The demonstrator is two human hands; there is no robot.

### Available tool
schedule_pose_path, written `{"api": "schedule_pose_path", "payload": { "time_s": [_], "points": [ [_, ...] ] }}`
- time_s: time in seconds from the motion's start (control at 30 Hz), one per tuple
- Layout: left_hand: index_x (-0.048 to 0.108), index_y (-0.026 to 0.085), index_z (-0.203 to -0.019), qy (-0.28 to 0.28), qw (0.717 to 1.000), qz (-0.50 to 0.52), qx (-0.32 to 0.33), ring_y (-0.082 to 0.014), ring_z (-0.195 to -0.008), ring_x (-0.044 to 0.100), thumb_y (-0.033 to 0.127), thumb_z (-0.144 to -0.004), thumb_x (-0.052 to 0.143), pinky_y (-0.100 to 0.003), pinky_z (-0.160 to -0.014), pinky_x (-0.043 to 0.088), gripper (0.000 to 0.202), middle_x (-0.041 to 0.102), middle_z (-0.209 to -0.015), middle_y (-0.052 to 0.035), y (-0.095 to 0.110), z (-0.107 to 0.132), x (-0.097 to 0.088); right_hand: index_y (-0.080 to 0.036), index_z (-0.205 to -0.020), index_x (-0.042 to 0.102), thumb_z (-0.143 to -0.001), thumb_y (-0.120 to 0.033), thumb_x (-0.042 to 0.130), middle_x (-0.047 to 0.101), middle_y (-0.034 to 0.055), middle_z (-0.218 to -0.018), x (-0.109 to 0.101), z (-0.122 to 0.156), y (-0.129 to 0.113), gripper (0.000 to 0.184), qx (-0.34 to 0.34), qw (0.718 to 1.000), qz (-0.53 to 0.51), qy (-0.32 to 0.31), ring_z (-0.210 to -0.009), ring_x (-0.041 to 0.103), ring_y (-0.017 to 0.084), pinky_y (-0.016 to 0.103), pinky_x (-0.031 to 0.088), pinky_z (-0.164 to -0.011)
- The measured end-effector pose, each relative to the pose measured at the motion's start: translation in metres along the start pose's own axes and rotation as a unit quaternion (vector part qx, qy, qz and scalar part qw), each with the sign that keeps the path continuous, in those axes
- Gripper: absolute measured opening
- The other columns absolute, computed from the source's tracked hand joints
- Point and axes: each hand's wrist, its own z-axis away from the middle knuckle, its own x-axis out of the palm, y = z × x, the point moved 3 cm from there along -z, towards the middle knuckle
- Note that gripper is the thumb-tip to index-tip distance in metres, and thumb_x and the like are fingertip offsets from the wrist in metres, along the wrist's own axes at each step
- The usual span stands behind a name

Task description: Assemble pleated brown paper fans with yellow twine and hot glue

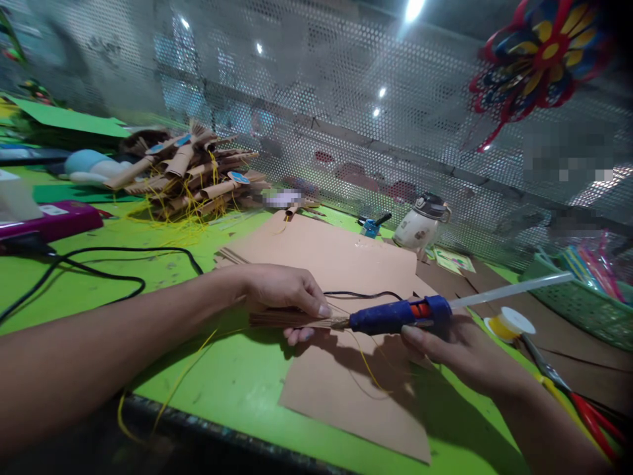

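Observation:
My left hand (291,293) is closed around a folded bundle of brown paper (277,319) with layered edges, thumb on top and fingertips below. In my right hand (450,343) is a dark blue glue gun (390,318), with a clear glue stick (514,290) sticking out of its back end. The gun's nozzle points left and meets the bundle's right end, close to my left thumb; whether glue is coming out cannot be made out. Yellow string (363,353) hangs from the bundle. Brown paper sheets (356,409) lie beneath both hands.
A pile of rolled brown paper pieces with yellow string (192,175) sits back left. On the right are a yellow thread spool (509,324), red-handled scissors (568,389) and a green basket (583,297). A white jug (420,221) stands behind. A black cord (123,251) crosses the green table.

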Motion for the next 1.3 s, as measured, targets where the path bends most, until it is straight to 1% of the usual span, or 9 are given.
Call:
{"api": "schedule_pose_path", "payload": {
  "time_s": [0.13,0.27,0.4,0.5,0.67,0.77,0.97,1.13,1.3],
  "points": [
    [0.068,0.012,-0.074,-0.013,1.000,-0.005,0.020,-0.0077,-0.040,0.046,0.034,-0.088,0.050,-0.023,-0.053,0.048,0.031,0.056,-0.049,0.0000,0.000,-0.001,-0.001,-0.015,-0.075,0.064,-0.084,-0.044,0.056,0.050,0.0015,-0.061,-0.006,0.003,0.001,0.031,-0.001,0.999,0.033,0.014,-0.056,0.043,0.012,0.023,0.034,-0.048],
    [0.068,0.012,-0.074,-0.016,1.000,-0.005,0.013,-0.0075,-0.040,0.045,0.035,-0.088,0.050,-0.024,-0.054,0.048,0.032,0.056,-0.048,0.0004,0.000,-0.001,-0.001,-0.017,-0.075,0.065,-0.084,-0.045,0.056,0.045,-0.0002,-0.057,-0.010,0.005,0.000,0.031,0.010,0.998,0.063,0.027,-0.052,0.039,0.011,0.024,0.030,-0.045],
    [0.067,0.013,-0.071,-0.006,1.000,-0.005,-0.002,-0.0083,-0.041,0.047,0.036,-0.088,0.051,-0.025,-0.058,0.048,0.033,0.058,-0.049,-0.0004,0.001,0.000,0.000,-0.018,-0.074,0.062,-0.085,-0.046,0.054,0.047,-0.0001,-0.060,-0.008,0.005,-0.002,0.032,-0.001,0.999,0.038,0.034,-0.055,0.040,0.012,0.024,0.032,-0.048],
    [0.067,0.013,-0.068,0.004,1.000,-0.010,-0.016,-0.0093,-0.044,0.050,0.035,-0.088,0.051,-0.027,-0.062,0.049,0.033,0.059,-0.051,-0.0011,0.001,0.000,0.000,-0.017,-0.072,0.060,-0.086,-0.046,0.053,0.046,0.0000,-0.060,-0.003,0.003,-0.001,0.033,0.007,0.999,0.028,0.023,-0.055,0.040,0.012,0.025,0.032,-0.049],
    [0.067,0.013,-0.068,0.020,1.000,-0.005,-0.024,-0.0099,-0.044,0.050,0.034,-0.087,0.053,-0.028,-0.063,0.049,0.032,0.060,-0.052,-0.0021,0.002,0.001,0.001,-0.017,-0.075,0.060,-0.087,-0.050,0.049,0.044,0.0002,-0.062,0.003,-0.002,0.002,0.036,0.013,1.000,0.011,0.013,-0.057,0.040,0.013,0.025,0.031,-0.050],
    [0.067,0.013,-0.068,0.015,1.000,-0.008,-0.021,-0.0096,-0.043,0.049,0.034,-0.087,0.052,-0.028,-0.062,0.049,0.033,0.060,-0.052,-0.0022,0.002,0.001,0.001,-0.016,-0.076,0.059,-0.087,-0.051,0.049,0.045,0.0005,-0.061,0.004,-0.005,0.003,0.038,0.013,1.000,-0.014,0.013,-0.057,0.040,0.012,0.025,0.031,-0.050],
    [0.067,0.012,-0.069,0.003,1.000,-0.015,-0.001,-0.0104,-0.045,0.051,0.034,-0.088,0.050,-0.028,-0.062,0.050,0.034,0.060,-0.051,-0.0027,0.002,0.000,0.001,-0.016,-0.069,0.054,-0.085,-0.052,0.052,0.046,0.0006,-0.058,0.001,-0.003,0.008,0.039,0.027,0.998,-0.050,0.013,-0.054,0.041,0.012,0.024,0.032,-0.047],
    [0.067,0.013,-0.067,0.019,1.000,-0.016,-0.012,-0.0115,-0.048,0.054,0.030,-0.089,0.049,-0.029,-0.066,0.050,0.034,0.061,-0.052,-0.0034,0.002,0.001,0.001,-0.016,-0.077,0.060,-0.085,-0.047,0.054,0.048,0.0006,-0.061,0.002,-0.003,0.005,0.033,0.013,0.999,-0.029,0.020,-0.056,0.042,0.012,0.024,0.032,-0.049],
    [0.069,0.013,-0.069,0.017,1.000,-0.012,-0.005,-0.0124,-0.051,0.056,0.031,-0.088,0.050,-0.030,-0.069,0.050,0.033,0.061,-0.054,-0.0035,0.003,0.002,0.002,-0.017,-0.075,0.059,-0.087,-0.046,0.052,0.051,0.0009,-0.064,0.001,-0.004,0.003,0.032,0.006,1.000,-0.014,0.022,-0.060,0.044,0.012,0.025,0.035,-0.053]
  ]
}}
